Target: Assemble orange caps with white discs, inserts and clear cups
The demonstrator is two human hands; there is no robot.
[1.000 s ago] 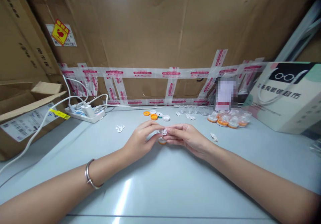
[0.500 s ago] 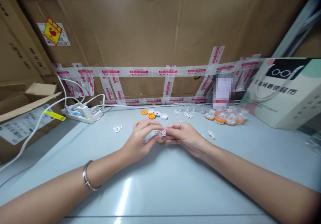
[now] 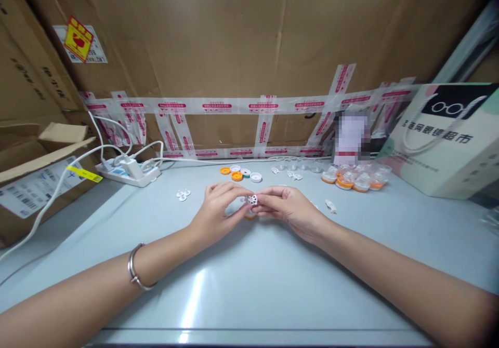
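Note:
My left hand (image 3: pixel 218 214) and my right hand (image 3: pixel 289 209) meet over the middle of the table, both with fingers closed around one small object. Between the fingertips is a small white plastic part with holes (image 3: pixel 252 200). On its left side, against my left fingers, sits a clear bit (image 3: pixel 244 199). Just under the fingertips an orange rim (image 3: pixel 250 216) shows; most of it is hidden, and I cannot tell whether it is held or lies on the table. A silver bracelet circles my left wrist.
Orange, white and green round caps (image 3: pixel 236 175) lie behind the hands. White pieces (image 3: pixel 183 195) are at left, another (image 3: pixel 330 206) at right. Clear domes with orange bases (image 3: pixel 345 182) cluster near a paper bag (image 3: pixel 444 145). A power strip (image 3: pixel 132 174) and carton (image 3: pixel 42 192) stand left.
The white part has turned slightly between my fingertips. Both hands keep their hold in nearly the same place. The whole view has shifted a little.

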